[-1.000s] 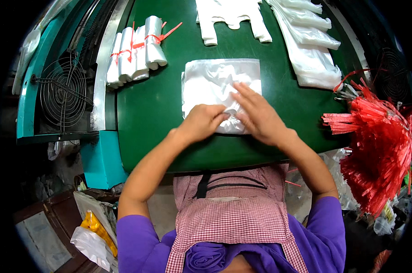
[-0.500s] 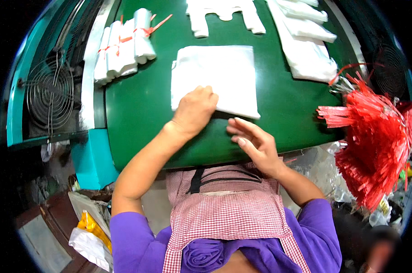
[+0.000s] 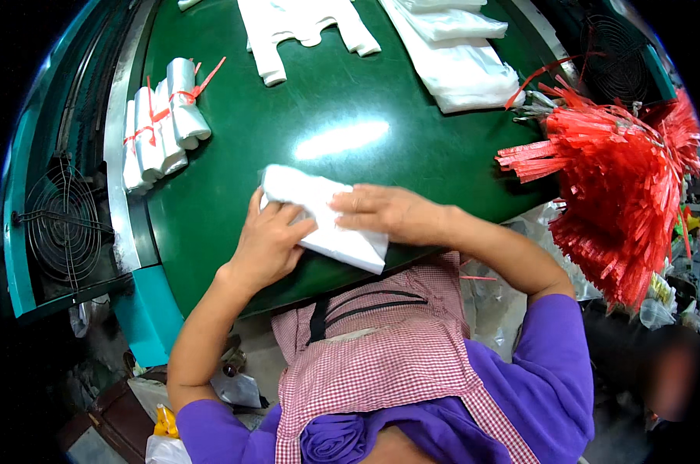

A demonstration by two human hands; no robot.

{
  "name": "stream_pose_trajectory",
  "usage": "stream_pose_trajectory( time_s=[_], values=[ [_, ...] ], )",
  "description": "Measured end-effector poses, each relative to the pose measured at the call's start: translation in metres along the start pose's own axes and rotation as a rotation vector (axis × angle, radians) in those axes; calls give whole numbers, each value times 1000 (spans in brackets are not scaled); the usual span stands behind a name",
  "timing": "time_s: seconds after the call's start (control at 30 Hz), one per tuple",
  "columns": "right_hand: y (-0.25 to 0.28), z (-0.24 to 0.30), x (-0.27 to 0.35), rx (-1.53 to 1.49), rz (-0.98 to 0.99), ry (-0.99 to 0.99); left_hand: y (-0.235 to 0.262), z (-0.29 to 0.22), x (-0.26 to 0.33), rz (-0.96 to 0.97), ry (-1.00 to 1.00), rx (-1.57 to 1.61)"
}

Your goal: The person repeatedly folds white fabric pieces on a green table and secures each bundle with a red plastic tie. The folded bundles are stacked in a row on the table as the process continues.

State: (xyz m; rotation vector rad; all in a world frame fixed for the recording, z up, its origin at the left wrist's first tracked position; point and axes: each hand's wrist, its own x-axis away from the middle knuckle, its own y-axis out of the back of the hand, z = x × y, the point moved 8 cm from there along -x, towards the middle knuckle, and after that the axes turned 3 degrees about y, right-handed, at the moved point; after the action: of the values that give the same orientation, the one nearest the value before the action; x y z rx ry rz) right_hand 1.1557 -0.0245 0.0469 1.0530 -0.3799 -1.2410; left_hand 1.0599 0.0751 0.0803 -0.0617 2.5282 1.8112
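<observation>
Plastic (image 3: 317, 199), apparently folded, hides partly beneath left hand (image 3: 265, 238)

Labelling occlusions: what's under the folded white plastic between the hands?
Green tabletop shows beside the folded white plastic. Directly beneath is covered, so anything there can't be seen. The left hand and right hand hide parts of its upper face.

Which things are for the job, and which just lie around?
Seemingly for the job:
white plastic, touched by left hand and right hand
green table
red-tied rolls
red strips
white bags

Seemingly lying about:
yellow thing, lower left
clear plastic, lower right
</observation>
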Motion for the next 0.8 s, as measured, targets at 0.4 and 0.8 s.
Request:
stream_pose_trajectory(
  time_s=[0.4, 0.8],
  values=[
    [24, 1, 20, -401, 150, -496, -21, -16, -5, 122, 103, 33],
    [26, -37, 22, -249, -333, -647, -6, 21, -23, -41, 263, 52]
  ],
)
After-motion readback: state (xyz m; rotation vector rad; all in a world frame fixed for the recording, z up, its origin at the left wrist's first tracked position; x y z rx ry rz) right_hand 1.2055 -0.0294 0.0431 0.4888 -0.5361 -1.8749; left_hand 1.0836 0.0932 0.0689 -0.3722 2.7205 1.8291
